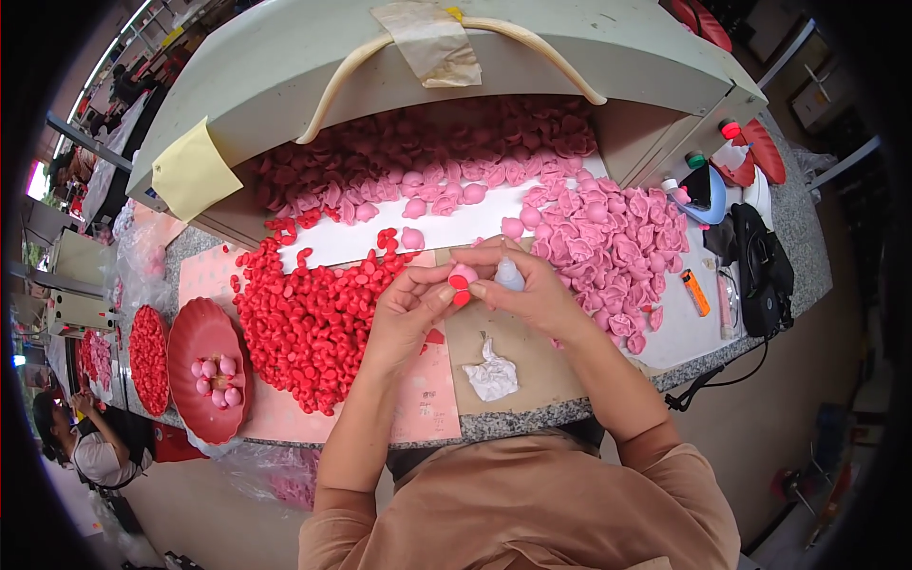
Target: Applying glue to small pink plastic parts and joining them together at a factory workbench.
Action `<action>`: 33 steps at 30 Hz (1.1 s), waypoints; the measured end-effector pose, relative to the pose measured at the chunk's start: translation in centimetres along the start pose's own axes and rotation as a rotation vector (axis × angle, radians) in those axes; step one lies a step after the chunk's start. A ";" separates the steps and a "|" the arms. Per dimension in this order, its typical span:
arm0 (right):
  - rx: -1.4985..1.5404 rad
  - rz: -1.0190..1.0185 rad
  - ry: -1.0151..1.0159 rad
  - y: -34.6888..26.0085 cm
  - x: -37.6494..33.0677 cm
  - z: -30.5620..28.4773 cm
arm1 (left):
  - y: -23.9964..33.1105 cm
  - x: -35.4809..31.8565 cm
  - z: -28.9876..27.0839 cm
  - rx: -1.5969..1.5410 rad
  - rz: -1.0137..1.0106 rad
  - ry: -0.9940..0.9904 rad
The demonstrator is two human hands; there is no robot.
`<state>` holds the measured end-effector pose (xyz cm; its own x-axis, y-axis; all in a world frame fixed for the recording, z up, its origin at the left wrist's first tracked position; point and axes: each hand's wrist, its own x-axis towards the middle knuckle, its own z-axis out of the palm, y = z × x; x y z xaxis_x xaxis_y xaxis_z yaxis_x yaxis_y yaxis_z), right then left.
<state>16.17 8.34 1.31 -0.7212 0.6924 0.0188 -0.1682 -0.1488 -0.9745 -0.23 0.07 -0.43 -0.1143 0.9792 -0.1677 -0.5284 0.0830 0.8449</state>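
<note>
Speckled worktop: left hand pinches pink piece; right hand grips small bottle.

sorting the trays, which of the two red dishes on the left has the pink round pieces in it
The larger red dish, the one nearer the left hand: it holds a few pink balls. The smaller dish beyond it holds only small red pieces.

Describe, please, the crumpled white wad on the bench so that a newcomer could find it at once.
Start at the grey stone bench and find the brown card sheet near its front edge, just under the left hand and right hand. The wad lies on that sheet: white and crumpled, unlike the smooth red and pink pieces around it.
</note>
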 end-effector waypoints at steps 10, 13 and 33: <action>-0.473 -0.343 0.117 -0.1 0.1 -0.2 | -0.4 -0.4 0.4 -0.060 0.120 -0.104; -0.478 -0.327 0.081 -0.2 0.1 -0.2 | -0.7 -0.2 0.3 0.116 0.265 -0.121; 0.165 0.046 0.051 1.2 -0.2 1.4 | -0.1 -0.5 1.2 0.488 0.489 -0.056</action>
<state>15.18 7.08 0.44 -0.6965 0.7164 -0.0409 -0.2464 -0.2923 -0.9240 0.91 -0.18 0.17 -0.1926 0.9323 0.3063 0.0138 -0.3095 0.9508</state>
